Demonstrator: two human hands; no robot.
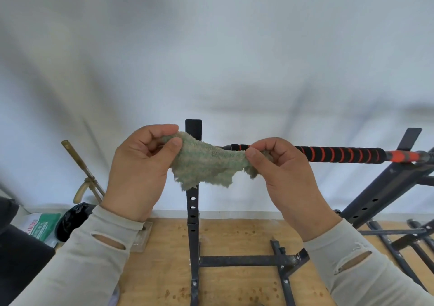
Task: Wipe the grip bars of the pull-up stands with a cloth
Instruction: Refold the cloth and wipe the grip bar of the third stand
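Both hands, left hand (138, 164) and right hand (284, 174), are pinching the cloth (209, 164) stretched between their fingers, with the grip bar (340, 154) just behind them apparently not yet wiped.

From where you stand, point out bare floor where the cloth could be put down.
Bare wooden floor lies between the black upright post and the right sleeve, above the stand's crossbar. More lies left of the post. Crowded: the far right, with stand legs; the left corner, with bags.

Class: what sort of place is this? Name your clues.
Probably a makeshift home gym or storeroom: black steel pull-up stands carrying a foam-wrapped grip bar, a plain white wall, and bags piled in the corner.
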